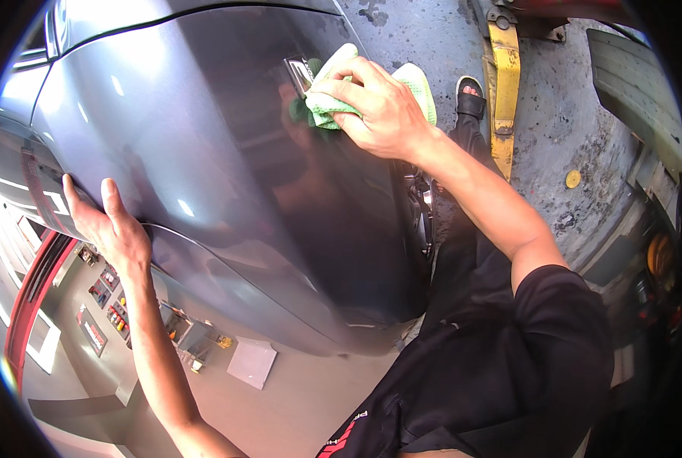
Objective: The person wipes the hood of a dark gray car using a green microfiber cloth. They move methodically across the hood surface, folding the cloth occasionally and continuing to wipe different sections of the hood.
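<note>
A dark grey glossy car body panel point(196, 145) fills the middle of the head view. My right hand point(387, 111) is closed round a light green microfibre cloth point(327, 107), which lies against the panel. Just left of the cloth, a small chrome-edged trim piece or badge point(298, 75) sits on the panel, partly covered. Loose cloth also hangs out behind my knuckles. My left hand point(114, 229) rests at the left side of the car with thumb and fingers apart, holding nothing. Its palm is hidden from view.
A yellow metal lift arm point(503, 84) stands at the upper right, beside my sandalled foot point(470, 95). A yellow disc point(573, 179) lies on the stained grey floor. Part of a lamp point(419, 210) shows at the car's edge. A cart point(192, 336) stands at lower left.
</note>
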Motion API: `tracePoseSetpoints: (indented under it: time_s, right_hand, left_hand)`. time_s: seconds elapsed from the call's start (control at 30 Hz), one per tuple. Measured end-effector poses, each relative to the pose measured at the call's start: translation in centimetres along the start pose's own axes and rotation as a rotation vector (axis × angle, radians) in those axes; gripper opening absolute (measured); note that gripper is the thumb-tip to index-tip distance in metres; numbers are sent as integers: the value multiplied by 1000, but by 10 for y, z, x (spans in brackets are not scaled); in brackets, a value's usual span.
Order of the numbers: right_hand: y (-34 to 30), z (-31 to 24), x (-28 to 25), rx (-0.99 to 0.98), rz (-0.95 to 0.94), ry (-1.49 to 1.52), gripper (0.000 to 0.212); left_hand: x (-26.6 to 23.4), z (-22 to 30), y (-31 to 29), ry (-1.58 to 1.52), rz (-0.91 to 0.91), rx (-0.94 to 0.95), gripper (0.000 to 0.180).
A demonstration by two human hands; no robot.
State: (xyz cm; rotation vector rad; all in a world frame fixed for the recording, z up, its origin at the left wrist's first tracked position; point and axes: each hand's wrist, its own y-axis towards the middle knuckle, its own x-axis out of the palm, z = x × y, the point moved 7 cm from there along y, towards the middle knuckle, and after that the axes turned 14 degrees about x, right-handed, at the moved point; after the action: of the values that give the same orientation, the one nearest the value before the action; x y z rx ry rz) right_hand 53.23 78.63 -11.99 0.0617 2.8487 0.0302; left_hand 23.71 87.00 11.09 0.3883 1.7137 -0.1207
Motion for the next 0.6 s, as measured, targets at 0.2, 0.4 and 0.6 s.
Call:
tracePoseSetpoints:
  time_s: [0.2,0.4,0.6]
  right_hand:
    - [2,-5,0,17,3,62,34]
    - [7,4,3,54,-7,63,27]
    - [8,8,2,60,38,34,26]
  left_hand:
    - [2,4,-1,-25,-5,-15,82]
    - [4,2,-3,-61,-14,-37,81]
    - [7,2,-2,-83,-10,-22,79]
